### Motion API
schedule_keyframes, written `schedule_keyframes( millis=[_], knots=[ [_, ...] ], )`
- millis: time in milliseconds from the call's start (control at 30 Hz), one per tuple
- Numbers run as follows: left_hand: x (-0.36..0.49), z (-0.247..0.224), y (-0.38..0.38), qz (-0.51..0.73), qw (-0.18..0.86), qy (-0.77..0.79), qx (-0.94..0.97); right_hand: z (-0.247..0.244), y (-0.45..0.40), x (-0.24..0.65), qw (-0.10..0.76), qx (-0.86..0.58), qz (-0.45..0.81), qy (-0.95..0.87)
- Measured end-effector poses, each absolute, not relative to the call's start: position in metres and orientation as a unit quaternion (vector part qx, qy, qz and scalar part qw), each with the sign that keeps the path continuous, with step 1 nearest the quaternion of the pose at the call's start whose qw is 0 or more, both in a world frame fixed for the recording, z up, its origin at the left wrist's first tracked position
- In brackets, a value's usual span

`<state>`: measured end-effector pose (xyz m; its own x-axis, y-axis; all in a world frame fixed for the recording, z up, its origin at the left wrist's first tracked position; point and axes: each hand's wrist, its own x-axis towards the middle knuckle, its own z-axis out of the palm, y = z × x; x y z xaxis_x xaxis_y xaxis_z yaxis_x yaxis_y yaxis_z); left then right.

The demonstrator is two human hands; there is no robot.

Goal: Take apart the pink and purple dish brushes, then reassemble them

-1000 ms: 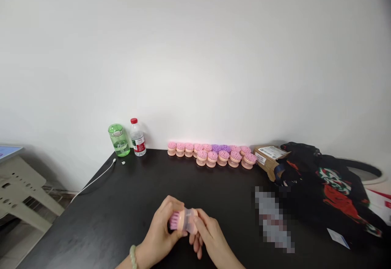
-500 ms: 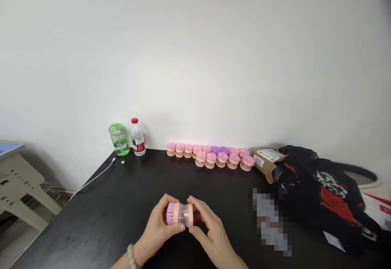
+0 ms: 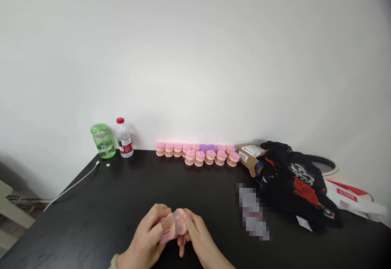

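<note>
Low over the near part of the black table (image 3: 128,191), both hands are on one scrub brush (image 3: 177,224) with pink bristles, a peach collar and a clear middle. My left hand (image 3: 149,232) is wrapped round the bristle end, covering much of it. At the other end, my right hand (image 3: 195,228) grips the peach base, thumb on top and fingers curled below. The brush lies tilted on its side, with its base toward the right. Several like brushes (image 3: 199,159) stand bristles up in rows by the wall, mostly pink, two purple (image 3: 211,148).
At the back left stand a green container (image 3: 104,142) and a water bottle (image 3: 124,140) with a red cap. A white cable (image 3: 73,185) runs off the left edge. A cardboard box (image 3: 250,159), a black patterned cloth item (image 3: 293,191) and a pixelated patch (image 3: 253,212) are at right.
The brush has moved slightly down and left and tilted. My right hand has closed further round its base, and my left fingers have shifted over it. The whole view has swung a little right.
</note>
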<state>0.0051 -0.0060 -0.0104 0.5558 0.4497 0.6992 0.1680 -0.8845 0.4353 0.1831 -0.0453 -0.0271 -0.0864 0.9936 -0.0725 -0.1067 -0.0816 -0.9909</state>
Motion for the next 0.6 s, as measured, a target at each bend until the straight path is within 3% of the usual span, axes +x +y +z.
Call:
schedule_keyframes(
  millis=[100, 233, 433, 600],
  knots=[
    [0.005, -0.009, -0.007, 0.417, 0.185, 0.204, 0.866, -0.030, -0.043, 0.179, 0.494, -0.455, 0.590, -0.448],
    [0.009, -0.009, -0.005, 0.407, 0.297, 0.278, 0.818, -0.027, -0.040, 0.181, 0.463, -0.445, 0.601, -0.476],
    [0.008, -0.013, 0.008, 0.397, 0.487, 0.357, 0.691, -0.022, -0.041, 0.195, 0.476, -0.477, 0.488, -0.554],
    [0.014, 0.009, 0.047, 0.362, 0.371, 0.437, 0.735, -0.030, -0.037, 0.206, 0.501, -0.490, 0.425, -0.573]
  ],
)
